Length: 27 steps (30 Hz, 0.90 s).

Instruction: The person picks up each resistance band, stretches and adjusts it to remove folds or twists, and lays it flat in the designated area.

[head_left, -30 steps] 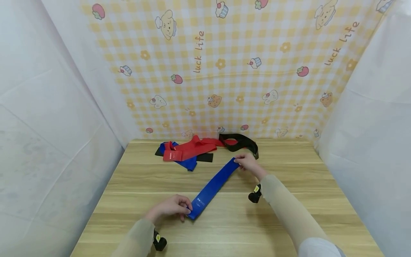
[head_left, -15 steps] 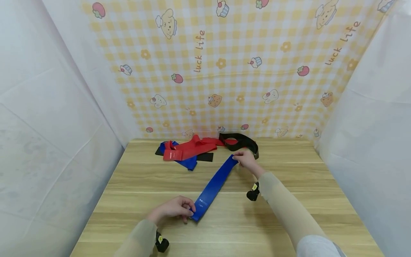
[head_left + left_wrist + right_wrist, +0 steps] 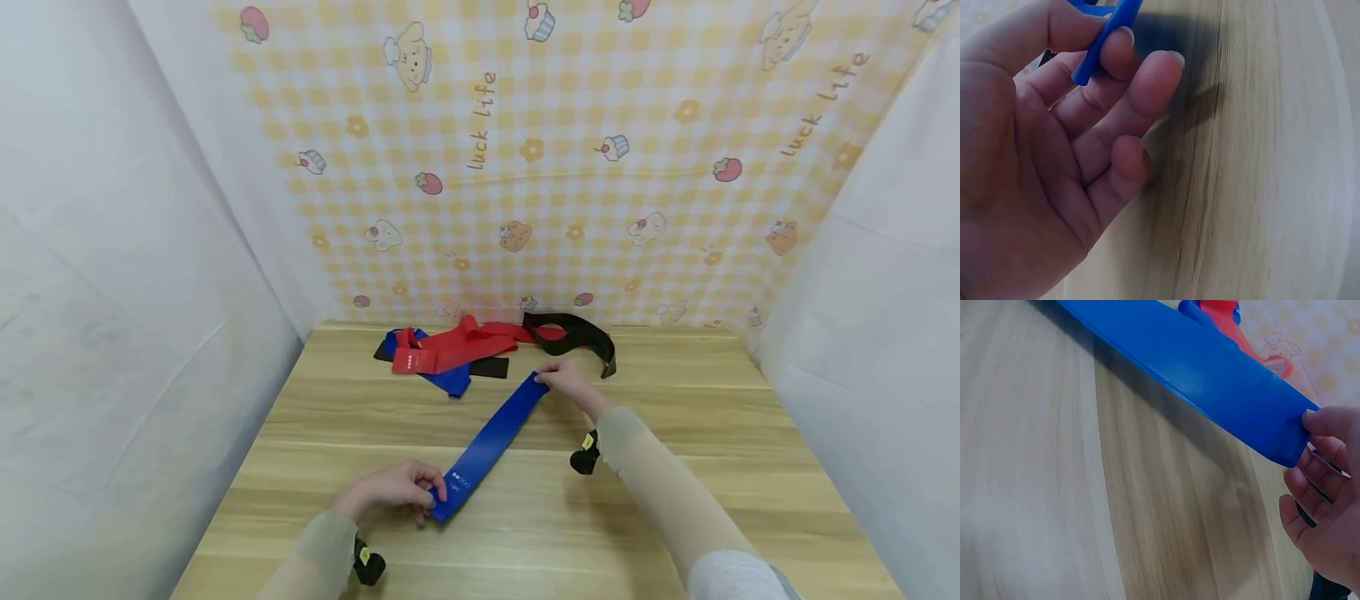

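Two hands pinch a long blue band (image 3: 491, 442) by its ends.
The left hand (image 3: 397, 487) nips the near end with its thumb and finger, and the right hand (image 3: 567, 383) nips the far end the same way. The band slants between them over the wooden surface (image 3: 600, 533), with its shadow under it. Behind it is a messy pile: a red band (image 3: 461, 347) lies on top of another blue band (image 3: 453, 382) and hides part of it, and a flat black strip (image 3: 491, 367) pokes out from below. A curvy black band (image 3: 588, 335) lies near the right hand. A yellow checked cloth (image 3: 525, 200) hangs at the back.
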Available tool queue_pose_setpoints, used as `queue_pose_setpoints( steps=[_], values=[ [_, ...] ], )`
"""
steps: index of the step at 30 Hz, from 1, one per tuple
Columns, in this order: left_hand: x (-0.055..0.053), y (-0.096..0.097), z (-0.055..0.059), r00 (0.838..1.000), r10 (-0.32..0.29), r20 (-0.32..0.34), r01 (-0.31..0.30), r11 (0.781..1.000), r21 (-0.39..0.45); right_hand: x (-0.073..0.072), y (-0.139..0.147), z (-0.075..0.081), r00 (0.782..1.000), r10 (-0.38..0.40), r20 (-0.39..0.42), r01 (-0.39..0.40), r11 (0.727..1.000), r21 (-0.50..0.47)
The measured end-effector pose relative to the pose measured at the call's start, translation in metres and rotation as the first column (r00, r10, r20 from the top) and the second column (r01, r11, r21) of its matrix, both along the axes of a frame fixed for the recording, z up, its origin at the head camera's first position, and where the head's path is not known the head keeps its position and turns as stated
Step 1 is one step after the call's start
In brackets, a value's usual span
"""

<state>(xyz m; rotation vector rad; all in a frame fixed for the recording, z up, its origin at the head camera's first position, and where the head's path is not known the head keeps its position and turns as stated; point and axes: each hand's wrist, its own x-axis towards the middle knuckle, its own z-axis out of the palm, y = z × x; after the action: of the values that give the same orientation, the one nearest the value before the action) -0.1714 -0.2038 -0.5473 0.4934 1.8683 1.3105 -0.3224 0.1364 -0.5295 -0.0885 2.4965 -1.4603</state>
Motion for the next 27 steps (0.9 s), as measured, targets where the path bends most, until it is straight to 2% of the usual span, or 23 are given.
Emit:
queue_pose_setpoints(
  steps=[7, 11, 17, 23, 27],
  values=[
    [0.0, -0.002, -0.002, 1.0, 0.0, 0.031, 0.001, 0.999, -0.042, -0.001, -0.012, -0.004, 1.0, 0.027, -0.004, -0.026, 0.999, 0.019],
    [0.0, 0.002, -0.003, 0.999, -0.019, 0.049, 0.021, 0.999, -0.041, -0.003, -0.012, -0.002, 0.998, 0.026, -0.052, -0.026, 1.0, -0.006],
    [0.002, 0.018, -0.002, 0.993, -0.069, 0.099, 0.068, 0.998, 0.014, -0.007, -0.007, 0.0, 0.992, 0.016, -0.124, -0.017, 1.0, -0.007],
    [0.0, 0.036, -0.002, 0.991, -0.083, 0.105, 0.082, 0.996, 0.02, -0.007, -0.004, 0.012, 0.99, -0.023, -0.14, 0.027, 0.999, 0.032],
    [-0.002, 0.046, -0.002, 0.991, -0.082, 0.102, 0.081, 0.997, 0.017, -0.008, -0.002, 0.015, 0.99, -0.047, -0.137, 0.046, 0.999, -0.005]
  ],
)
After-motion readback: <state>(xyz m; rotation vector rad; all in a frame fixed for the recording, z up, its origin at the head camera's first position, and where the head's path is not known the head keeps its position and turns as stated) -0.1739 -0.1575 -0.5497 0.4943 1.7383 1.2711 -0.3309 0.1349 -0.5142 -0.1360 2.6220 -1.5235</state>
